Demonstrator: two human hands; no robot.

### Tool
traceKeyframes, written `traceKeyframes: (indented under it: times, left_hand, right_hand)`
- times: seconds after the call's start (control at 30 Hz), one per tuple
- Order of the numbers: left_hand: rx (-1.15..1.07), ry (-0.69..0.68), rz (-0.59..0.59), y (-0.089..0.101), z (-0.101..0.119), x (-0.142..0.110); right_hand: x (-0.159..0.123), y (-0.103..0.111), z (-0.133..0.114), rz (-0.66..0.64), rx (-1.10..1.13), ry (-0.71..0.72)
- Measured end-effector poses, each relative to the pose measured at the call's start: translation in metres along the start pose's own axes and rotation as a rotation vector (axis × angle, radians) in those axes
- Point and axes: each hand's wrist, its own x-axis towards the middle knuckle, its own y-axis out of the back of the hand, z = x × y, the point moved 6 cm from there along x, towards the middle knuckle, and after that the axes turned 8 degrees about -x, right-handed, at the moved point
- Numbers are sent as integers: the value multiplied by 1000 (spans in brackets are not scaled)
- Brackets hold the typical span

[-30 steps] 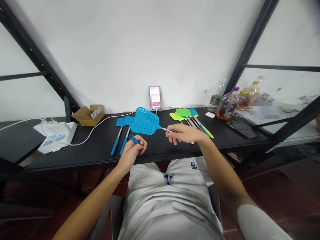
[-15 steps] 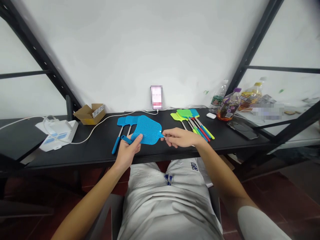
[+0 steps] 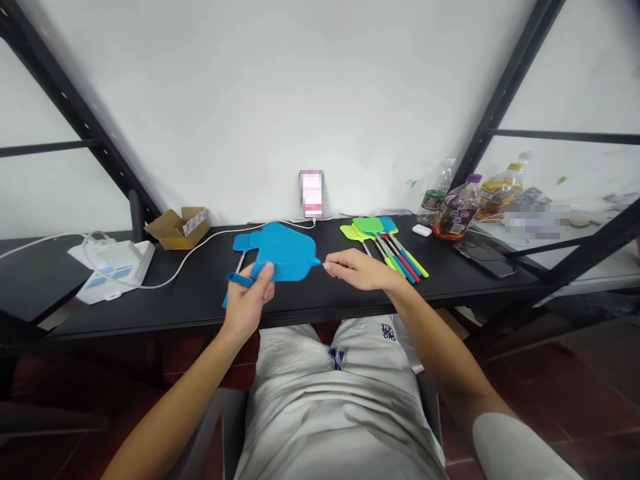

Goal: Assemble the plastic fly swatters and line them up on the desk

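Observation:
My left hand (image 3: 247, 303) is closed on a blue fly swatter head (image 3: 289, 253), thumb on its lower left corner. A short blue handle tube (image 3: 240, 279) sticks out to the left from the same grip. The head's pointed neck faces my right hand (image 3: 357, 269), which is pinched just beyond it, with a small gap between. A pale tip of what looks like a thin metal rod shows at my right fingertips; my fingers hide the rest. Behind my left hand lie other blue fly swatters (image 3: 242, 243), partly covered by the held head.
Fly swatters with green, blue and red handles (image 3: 400, 257) lie in a bunch at right. A phone (image 3: 312, 193) leans on the wall. Bottles (image 3: 457, 210), an earbud case (image 3: 421, 230) and a dark phone (image 3: 484, 259) are right; a cardboard box (image 3: 179, 228), white box (image 3: 116, 267) and cable left.
My left hand has moved slightly left with the swatter head, which has tilted flatter. A gap has opened between its neck and the fingers of my right hand.

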Motion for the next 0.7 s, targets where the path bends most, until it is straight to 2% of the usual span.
traceKeyframes:
  times: [0.13,0.2,0.3,0.4,0.53,0.7]
  left_hand:
    - [-80,-130,164,21,23,9]
    - [-65,-100,182,25,22,12]
    - [-13,60,137,20,2,10]
    - [40,167,74,13,-20,5]
    - [78,206,-18,7,-32,2]
    - [116,233,-58,5,-37,1]
  right_hand:
    - [-4,15,24,110,-39,-138]
    - [-9,24,35,157,-22,-221]
    - [-15,28,43,132,49,-310]
    - [-17,23,41,40,93,-311]
    - [-12,15,40,18,139,-278]
    - [-9,6,48,-20,209,-330]
